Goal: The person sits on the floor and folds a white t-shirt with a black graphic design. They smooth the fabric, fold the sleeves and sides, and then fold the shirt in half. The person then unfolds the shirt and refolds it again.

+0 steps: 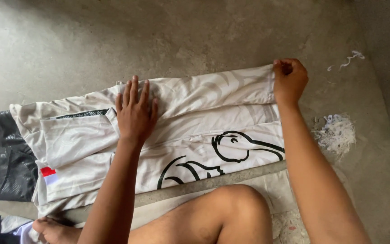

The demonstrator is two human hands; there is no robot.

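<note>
A white shirt (195, 131) with a faint pattern, a black line drawing and a small red patch lies spread on a concrete floor. My left hand (135, 110) rests flat on its middle, fingers together, pressing the cloth down. My right hand (289, 79) pinches the far right edge of the shirt, where the fabric is folded over. A sleeve (75, 138) is folded inward at the left.
A black garment (10, 158) lies under the shirt's left end. My bent knee (235, 212) and foot (53, 230) sit at the near edge. A clump of white threads (337, 133) and a loose scrap (350, 58) lie on the concrete floor (159, 40) to the right.
</note>
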